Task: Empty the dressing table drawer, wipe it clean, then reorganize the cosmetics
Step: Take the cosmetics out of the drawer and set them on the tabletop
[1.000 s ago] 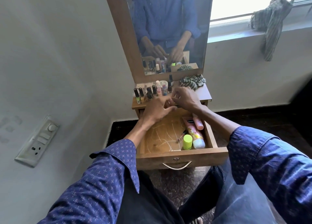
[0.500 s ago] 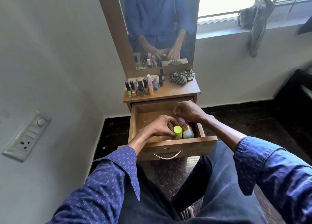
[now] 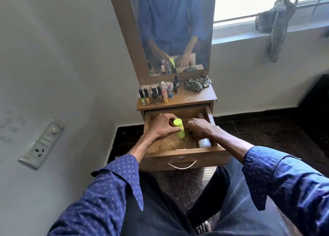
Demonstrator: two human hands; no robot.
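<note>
The wooden drawer [image 3: 185, 152] of the dressing table stands pulled open. My left hand [image 3: 160, 127] grips a neon yellow bottle [image 3: 179, 130] and holds it tilted above the drawer floor. My right hand [image 3: 199, 129] is down inside the drawer on its right side, fingers curled over items that I cannot make out. Below that hand lies a tube with a white cap [image 3: 204, 143]. On the table top [image 3: 194, 97], several nail polish bottles [image 3: 154, 94] stand in a cluster at the left.
A striped cloth [image 3: 196, 82] lies bunched at the back right of the table top, under the mirror [image 3: 174, 31]. Another cloth [image 3: 274, 26] hangs from the window sill. A switch panel [image 3: 41, 143] is on the left wall. My knees sit close under the drawer front.
Both hands came down from the table top into the drawer. My left hand took hold of the yellow bottle and lifted it off the drawer floor; my right hand reached in on the right.
</note>
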